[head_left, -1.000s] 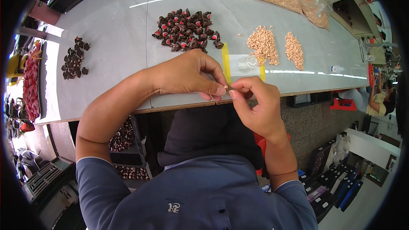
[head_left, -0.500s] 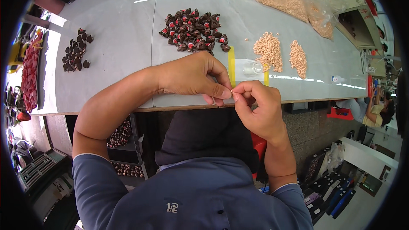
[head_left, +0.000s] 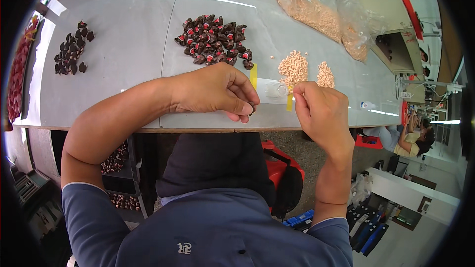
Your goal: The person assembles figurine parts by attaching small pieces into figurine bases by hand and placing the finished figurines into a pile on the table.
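My left hand [head_left: 215, 91] is held over the table's front edge, its thumb and fingers pinching a small dark brown piece [head_left: 252, 108]. Most of that piece is covered by the fingertips. My right hand [head_left: 322, 111] is apart from it, curled with the fingertips close to a small clear glass jar [head_left: 275, 89]. Whether anything is between those fingers cannot be seen. Behind the jar lies a heap of small pale beige bits [head_left: 293, 67], with a smaller beige heap [head_left: 324, 75] to its right. Dark brown figure-like pieces with red spots [head_left: 213, 39] are piled beyond my left hand.
More dark pieces [head_left: 71, 49] lie at the left of the grey table [head_left: 123, 34]. Clear plastic bags of beige bits [head_left: 311, 12] rest at the back right. Yellow tape [head_left: 254, 75] marks the tabletop. Trays of small pieces [head_left: 123, 201] stand below left. Another person [head_left: 410, 141] sits far right.
My right hand has left the left hand's fingertips and moved right, towards the glass jar and beige heaps. The dark piece in my left hand now shows. The whole view has shifted slightly.
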The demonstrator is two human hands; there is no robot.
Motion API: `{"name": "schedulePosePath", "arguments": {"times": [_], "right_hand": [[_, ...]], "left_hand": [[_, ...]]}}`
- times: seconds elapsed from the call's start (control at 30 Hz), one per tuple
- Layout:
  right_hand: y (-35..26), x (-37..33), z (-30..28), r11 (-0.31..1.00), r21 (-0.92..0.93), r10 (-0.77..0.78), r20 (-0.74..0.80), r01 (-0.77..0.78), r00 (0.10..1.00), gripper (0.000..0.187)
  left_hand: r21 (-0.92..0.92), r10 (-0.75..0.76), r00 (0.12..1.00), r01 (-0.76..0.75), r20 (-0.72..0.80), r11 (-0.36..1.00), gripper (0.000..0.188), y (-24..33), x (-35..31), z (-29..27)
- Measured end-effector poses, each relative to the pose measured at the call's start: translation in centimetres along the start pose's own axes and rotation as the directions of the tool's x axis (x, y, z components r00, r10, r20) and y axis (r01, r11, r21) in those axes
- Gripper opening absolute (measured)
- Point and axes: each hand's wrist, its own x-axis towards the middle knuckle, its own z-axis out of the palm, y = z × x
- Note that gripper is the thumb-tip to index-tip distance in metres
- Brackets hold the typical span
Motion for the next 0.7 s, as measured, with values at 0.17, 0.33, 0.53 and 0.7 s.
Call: {"name": "schedulePosePath", "arguments": {"times": [0.17, 0.33, 0.53, 0.7], "right_hand": [[-0.1, 0.4, 0.3, 0.997, -0.074, -0.003, 0.098, 0.010, 0.995, 0.010], [-0.3, 0.6, 0.5, 0.992, -0.122, -0.013, 0.120, 0.027, 0.993, 0.010], [-0.6, 0.4, 0.2, 0.997, -0.062, -0.039, 0.013, 0.040, 0.999, 0.012], [-3.0, -0.7, 1.6, 0.933, 0.356, 0.101, -0.117, -0.053, 0.988, 0.015]], "left_hand": [[-0.034, 0.011, 1.000, -0.010, 0.010, 0.999, 0.027, -0.2, 0.1, 0.0], [-0.051, 0.023, 1.000, -0.022, 0.010, 0.998, 0.027, -0.2, 0.0, 0.1], [-0.058, 0.027, 1.000, -0.026, 0.014, 0.998, 0.025, -0.1, 0.0, 0.0], [-0.073, 0.025, 1.000, -0.025, -0.001, 0.997, 0.024, 0.1, -0.1, 0.1]]}}
